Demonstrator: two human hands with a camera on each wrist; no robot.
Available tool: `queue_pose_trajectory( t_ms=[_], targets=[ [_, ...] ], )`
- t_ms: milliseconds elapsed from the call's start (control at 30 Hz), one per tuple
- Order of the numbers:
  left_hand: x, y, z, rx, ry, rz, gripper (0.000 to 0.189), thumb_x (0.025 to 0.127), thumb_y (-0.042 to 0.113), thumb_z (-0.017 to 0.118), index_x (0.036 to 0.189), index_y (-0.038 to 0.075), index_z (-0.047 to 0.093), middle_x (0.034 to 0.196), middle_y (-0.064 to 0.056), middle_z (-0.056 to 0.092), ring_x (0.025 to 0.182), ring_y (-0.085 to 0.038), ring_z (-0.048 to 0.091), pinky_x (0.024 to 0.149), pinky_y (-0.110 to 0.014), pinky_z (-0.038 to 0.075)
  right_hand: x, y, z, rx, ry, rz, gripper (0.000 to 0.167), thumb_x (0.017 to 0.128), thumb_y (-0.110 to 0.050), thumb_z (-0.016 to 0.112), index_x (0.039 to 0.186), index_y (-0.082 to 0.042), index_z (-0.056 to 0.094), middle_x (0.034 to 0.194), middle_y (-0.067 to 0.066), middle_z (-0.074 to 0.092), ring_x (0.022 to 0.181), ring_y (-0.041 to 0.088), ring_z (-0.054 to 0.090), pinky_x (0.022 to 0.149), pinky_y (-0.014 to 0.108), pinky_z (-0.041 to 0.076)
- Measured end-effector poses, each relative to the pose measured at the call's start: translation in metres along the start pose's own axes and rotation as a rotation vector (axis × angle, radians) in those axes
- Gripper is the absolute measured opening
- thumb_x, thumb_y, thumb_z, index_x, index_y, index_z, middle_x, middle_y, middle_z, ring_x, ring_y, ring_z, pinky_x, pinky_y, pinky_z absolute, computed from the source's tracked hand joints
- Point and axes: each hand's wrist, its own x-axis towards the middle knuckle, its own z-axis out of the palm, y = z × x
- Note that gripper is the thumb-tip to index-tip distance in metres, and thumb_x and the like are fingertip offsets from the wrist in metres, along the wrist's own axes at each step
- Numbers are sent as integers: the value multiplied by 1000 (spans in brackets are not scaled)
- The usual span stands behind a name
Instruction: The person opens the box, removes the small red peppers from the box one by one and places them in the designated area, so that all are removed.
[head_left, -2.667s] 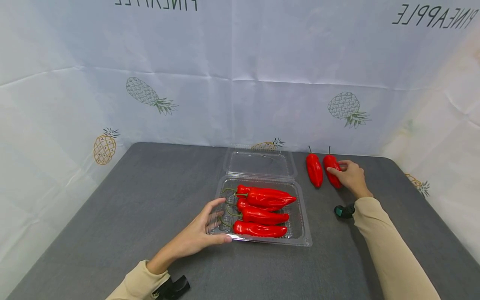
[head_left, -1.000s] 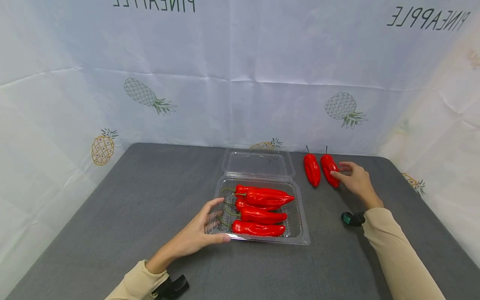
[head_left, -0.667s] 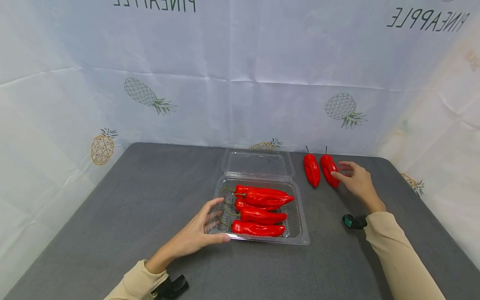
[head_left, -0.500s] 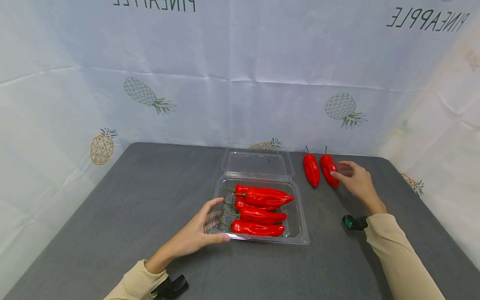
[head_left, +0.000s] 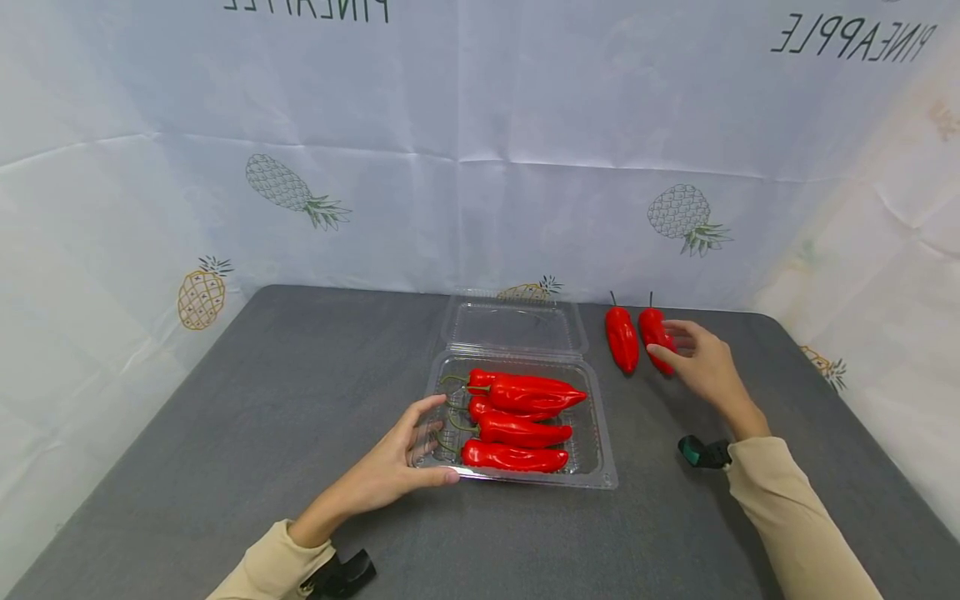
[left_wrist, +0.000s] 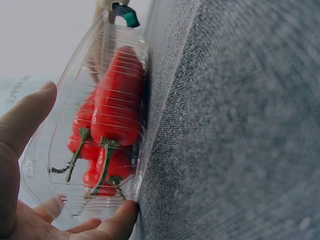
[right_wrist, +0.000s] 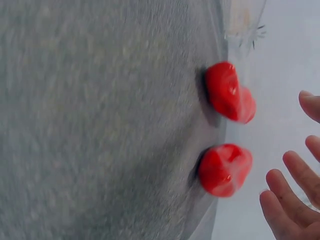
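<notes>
A clear plastic clamshell container (head_left: 603,450) lies with its lid folded back, holding several long red peppers (head_left: 517,457) with green stems. My left hand (head_left: 390,467) grips its near left corner, thumb along the front rim and fingers round the left wall. The left wrist view shows the thumb (left_wrist: 37,107) and fingertips (left_wrist: 125,215) close around the clear wall. Two more red peppers lie right of the container: a left one (head_left: 622,340) and a right one (head_left: 654,333). My right hand (head_left: 701,354) hovers over the right pepper, fingers spread apart from it in the right wrist view.
The open lid (head_left: 517,325) lies flat toward the back of the dark grey table (head_left: 300,400). A white cloth (head_left: 450,125) printed with pineapples hangs behind and along the sides. Each wrist wears a black strap device (head_left: 705,452).
My right hand drew back slightly to the right of the right pepper, then moved left again over it. My left hand and the container stay in place.
</notes>
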Motion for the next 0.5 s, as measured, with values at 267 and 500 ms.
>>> queue_pose_trajectory(
  t_ms=[267,500],
  targets=[
    [-1,1,-1,4,-6,-8,95,85,20,79,156,14,17,164,-13,16,148,-39,31,117,-54,36,-3,-13,3,-4,-10,-55,57,95,-27,67,138,5,49,133,31,56,115,50,58,92,63,53],
    [-1,1,0,-3,0,-19,95,84,19,80,156,15,18,164,-12,17,148,-37,31,118,-52,36,-7,-26,5,11,-35,-64,56,95,-25,67,139,3,48,135,28,55,115,48,58,92,62,53]
  ],
)
